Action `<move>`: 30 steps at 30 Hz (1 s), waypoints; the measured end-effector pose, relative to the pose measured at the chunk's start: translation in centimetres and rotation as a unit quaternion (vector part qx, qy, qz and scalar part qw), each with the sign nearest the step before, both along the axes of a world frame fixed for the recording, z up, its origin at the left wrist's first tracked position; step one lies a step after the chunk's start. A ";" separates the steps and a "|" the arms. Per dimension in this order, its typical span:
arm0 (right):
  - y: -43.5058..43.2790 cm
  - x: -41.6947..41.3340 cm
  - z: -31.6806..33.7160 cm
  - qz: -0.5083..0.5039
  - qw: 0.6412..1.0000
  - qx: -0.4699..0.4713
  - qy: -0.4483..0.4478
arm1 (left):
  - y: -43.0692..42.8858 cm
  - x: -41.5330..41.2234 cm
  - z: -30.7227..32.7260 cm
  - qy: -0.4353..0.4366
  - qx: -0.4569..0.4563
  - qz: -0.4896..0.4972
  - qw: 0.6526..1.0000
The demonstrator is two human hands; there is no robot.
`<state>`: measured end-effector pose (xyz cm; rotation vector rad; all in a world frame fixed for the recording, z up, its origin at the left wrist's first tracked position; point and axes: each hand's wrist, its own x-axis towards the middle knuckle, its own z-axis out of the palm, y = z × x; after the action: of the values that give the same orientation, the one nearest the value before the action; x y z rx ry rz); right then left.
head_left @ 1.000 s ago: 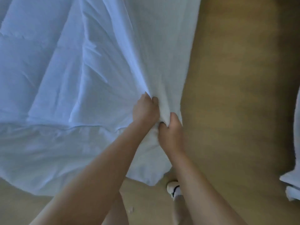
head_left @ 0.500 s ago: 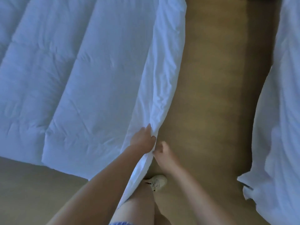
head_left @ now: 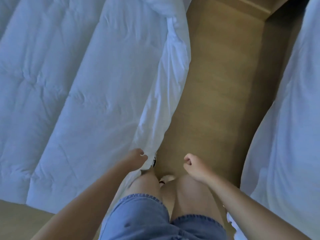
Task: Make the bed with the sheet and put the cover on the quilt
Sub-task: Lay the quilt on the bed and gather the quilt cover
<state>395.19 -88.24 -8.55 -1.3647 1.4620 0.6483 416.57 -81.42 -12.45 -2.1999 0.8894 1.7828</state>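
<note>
- Lower centre: left hand (head_left: pixel 138 157) grips the cover (head_left: pixel 173 70) by its edge.
- Beside it, right hand (head_left: pixel 195 166) is curled, empty.
- The quilt (head_left: pixel 60 101) fills the frame's left on the floor (head_left: pixel 216 84), cover bunched along its right edge.

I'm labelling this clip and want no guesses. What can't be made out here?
1. Quilt: head view; the frame's top and left edges cut it off, and the cover hides its right edge.
2. Left hand: head view; its fingers are partly buried in the cover's fold.
3. Bedding at right: head view; cut by the frame edge, sheet or not unclear.
4. Shoe: head view; mostly behind the legs.
</note>
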 end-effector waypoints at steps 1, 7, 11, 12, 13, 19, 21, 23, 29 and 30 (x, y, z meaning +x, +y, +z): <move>-1.7 -0.2 0.5 -0.003 1.000 -0.003 0.003 | -2.5 0.1 0.9 0.002 -0.010 -0.018 1.000; -12.7 -2.4 2.8 -0.017 1.000 -0.021 -0.007 | -15.5 -0.6 3.7 0.002 -0.023 -0.072 0.997; -23.3 -4.1 3.7 -0.007 0.998 -0.045 -0.049 | -23.9 -1.6 4.7 -0.028 -0.004 -0.068 0.997; -26.2 -4.6 4.0 0.002 0.997 -0.053 -0.050 | -25.8 -2.0 5.0 -0.030 0.013 -0.072 0.997; -28.9 -5.1 4.5 0.012 0.997 -0.055 -0.050 | -27.7 -2.5 5.2 -0.026 0.031 -0.071 0.997; -44.4 -6.8 7.0 0.118 0.991 -0.064 -0.025 | -42.2 -5.7 9.0 0.008 -0.040 0.046 0.998; -49.0 -5.6 7.4 0.145 0.987 -0.068 -0.029 | -46.3 -5.4 9.9 0.014 -0.085 0.125 0.988; -53.0 -3.5 7.4 0.147 0.985 -0.078 -0.044 | -49.8 -3.7 10.0 -0.002 -0.106 0.184 0.977; -64.2 6.2 6.1 0.193 0.975 -0.072 -0.084 | -58.0 8.7 7.8 -0.135 -0.133 0.436 0.880; -66.2 8.5 5.9 0.216 0.970 -0.068 -0.089 | -59.2 11.5 7.0 -0.179 -0.135 0.459 0.860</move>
<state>403.73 -154.48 -2.64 -1.8251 1.0888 0.6854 428.10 -140.57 -5.43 -3.3454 -0.0637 1.4331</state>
